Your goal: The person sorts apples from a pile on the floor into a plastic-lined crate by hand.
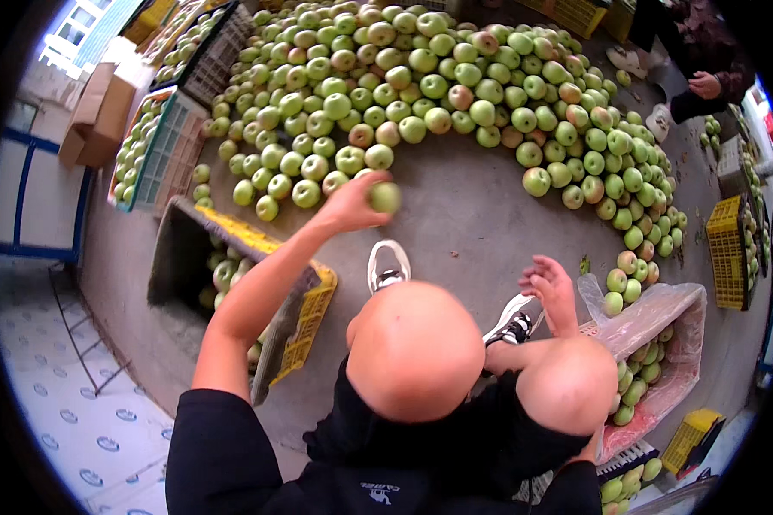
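Observation:
My left hand (355,205) holds a green apple (384,197) over the concrete floor, its thumb and fingers around the fruit. Just beyond it lies the near edge of a broad heap of green and blushed apples (412,129). My right hand (551,290) hangs above my right shoe, fingers apart, with nothing seen in it; my knee hides the forearm. Left of my legs, a tilted yellow crate (309,322) with a grey padded lining has apples inside, partly hidden by my left arm. To the right, a plastic-lined crate (673,386) holds green apples.
Apple-filled crates stand at left, a white-and-teal one (174,145) and a black one (222,48), near a cardboard box (96,116). Another person's hand (705,85) shows at upper right. Yellow crates (726,251) line the right side. A few loose apples (625,283) lie near the lined crate.

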### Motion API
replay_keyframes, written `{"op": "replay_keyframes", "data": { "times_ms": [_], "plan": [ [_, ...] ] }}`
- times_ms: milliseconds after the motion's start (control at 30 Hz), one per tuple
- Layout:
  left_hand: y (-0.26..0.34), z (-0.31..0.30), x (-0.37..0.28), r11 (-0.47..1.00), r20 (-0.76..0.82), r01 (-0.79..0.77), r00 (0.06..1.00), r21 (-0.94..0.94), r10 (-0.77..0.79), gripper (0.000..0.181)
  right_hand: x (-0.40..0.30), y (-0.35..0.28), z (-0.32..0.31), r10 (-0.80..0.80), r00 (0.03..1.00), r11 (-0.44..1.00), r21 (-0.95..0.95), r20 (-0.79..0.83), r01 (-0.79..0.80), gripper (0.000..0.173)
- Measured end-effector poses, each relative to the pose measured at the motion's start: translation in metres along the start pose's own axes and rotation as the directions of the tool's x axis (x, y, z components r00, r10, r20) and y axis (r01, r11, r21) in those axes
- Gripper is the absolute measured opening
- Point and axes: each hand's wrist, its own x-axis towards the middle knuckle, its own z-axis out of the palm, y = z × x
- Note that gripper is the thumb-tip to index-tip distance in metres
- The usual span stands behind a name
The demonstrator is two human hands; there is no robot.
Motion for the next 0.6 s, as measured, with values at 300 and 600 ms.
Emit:
{"op": "replay_keyframes", "data": {
  "times_ms": [300, 600],
  "plan": [
    [0.121, 0.062, 0.007, 0.778, 0.186, -0.198, 0.909, -0.596, 0.374, 0.081, 0.001, -0.03, 0.004, -0.191, 0.971, 0.774, 0.631, 0.142, 0.06, 0.064],
    [-0.084, 0.066, -0.058, 0.828, -0.272, 0.526, 0.782, -0.195, -0.561, 0.061, -0.202, 0.016, -0.226, -0.335, 0.175, 0.936, -0.349, -0.926, -0.055, 0.047]
  ]
}}
